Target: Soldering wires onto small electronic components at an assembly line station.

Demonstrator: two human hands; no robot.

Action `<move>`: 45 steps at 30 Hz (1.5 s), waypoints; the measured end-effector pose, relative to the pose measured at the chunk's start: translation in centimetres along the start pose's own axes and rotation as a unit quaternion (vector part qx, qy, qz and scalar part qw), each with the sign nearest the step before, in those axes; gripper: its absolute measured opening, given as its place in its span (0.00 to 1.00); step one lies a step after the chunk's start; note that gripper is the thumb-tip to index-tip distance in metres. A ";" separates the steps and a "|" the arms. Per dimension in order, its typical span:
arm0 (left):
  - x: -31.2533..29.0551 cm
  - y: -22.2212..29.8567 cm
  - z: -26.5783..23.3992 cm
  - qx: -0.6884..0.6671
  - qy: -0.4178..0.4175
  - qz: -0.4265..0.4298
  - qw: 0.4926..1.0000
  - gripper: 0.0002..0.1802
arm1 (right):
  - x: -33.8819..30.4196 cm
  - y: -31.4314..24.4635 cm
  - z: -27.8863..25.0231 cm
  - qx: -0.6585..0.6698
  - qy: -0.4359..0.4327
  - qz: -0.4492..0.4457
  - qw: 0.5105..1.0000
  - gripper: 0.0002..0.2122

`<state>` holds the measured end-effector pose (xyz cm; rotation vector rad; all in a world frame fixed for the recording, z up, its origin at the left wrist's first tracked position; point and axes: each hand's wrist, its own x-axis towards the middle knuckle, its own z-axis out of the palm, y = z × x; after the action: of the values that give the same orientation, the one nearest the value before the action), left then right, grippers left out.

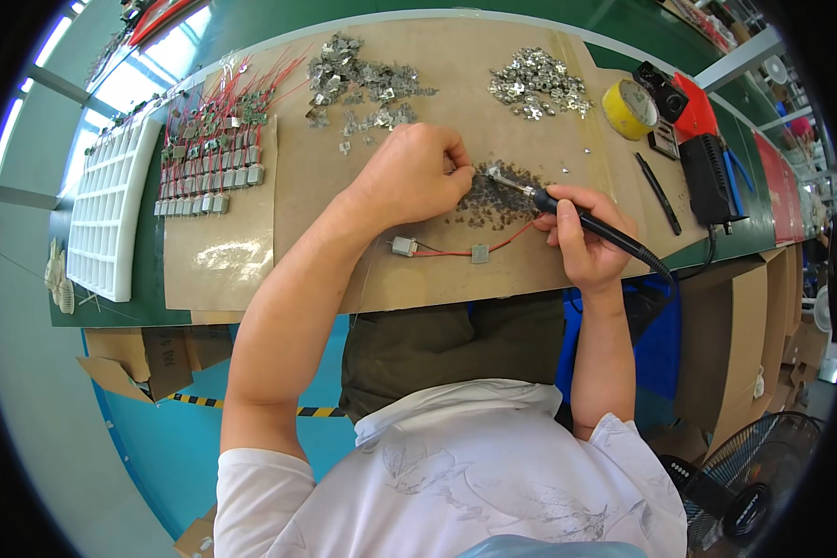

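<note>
My right hand (591,237) is wrapped round the black handle of a soldering iron (614,240), whose metal tip points left over a heap of tiny dark brown parts (500,209). Close to that tip, my left hand (418,172) is closed in a pinch. What its fingers hold is too small and hidden to make out. In front of both hands lies a small silvery motor (404,245) with red and dark wires. A small grey square piece (480,254) sits along the red wire, which runs up toward my right hand.
Rows of motors with red wires (209,177) stand at the left, beside a white compartment tray (112,209). Flat metal pieces (363,79) and shiny metal parts (539,84) are heaped at the back. Yellow tape (629,109), a black pen (658,193) and a black device (707,177) occupy the right.
</note>
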<state>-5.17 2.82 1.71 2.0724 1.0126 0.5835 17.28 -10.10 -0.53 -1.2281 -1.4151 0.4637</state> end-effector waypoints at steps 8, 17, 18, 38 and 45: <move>0.1 -0.1 0.0 -0.007 -0.006 -0.009 1.000 0.09 | 0.0 -0.2 0.0 0.001 0.007 0.004 1.000 0.06; 0.1 0.0 0.1 0.009 -0.007 0.003 1.000 0.09 | 0.1 -0.1 -0.1 -0.010 0.000 -0.001 1.000 0.06; 0.0 0.0 0.0 0.009 -0.006 0.004 1.000 0.09 | 0.1 -0.2 0.0 -0.010 0.000 -0.002 1.000 0.06; 0.2 0.0 0.2 0.000 0.007 0.011 1.000 0.09 | 0.2 -0.1 0.0 -0.003 0.007 -0.019 1.000 0.06; 0.4 -0.1 0.5 0.006 0.016 -0.017 1.000 0.11 | -0.6 1.1 -0.4 -0.041 0.013 -0.069 0.997 0.08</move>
<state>-4.65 2.96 1.38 2.0578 1.0699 0.5969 17.94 -10.33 -1.61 -1.1879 -1.4988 0.2961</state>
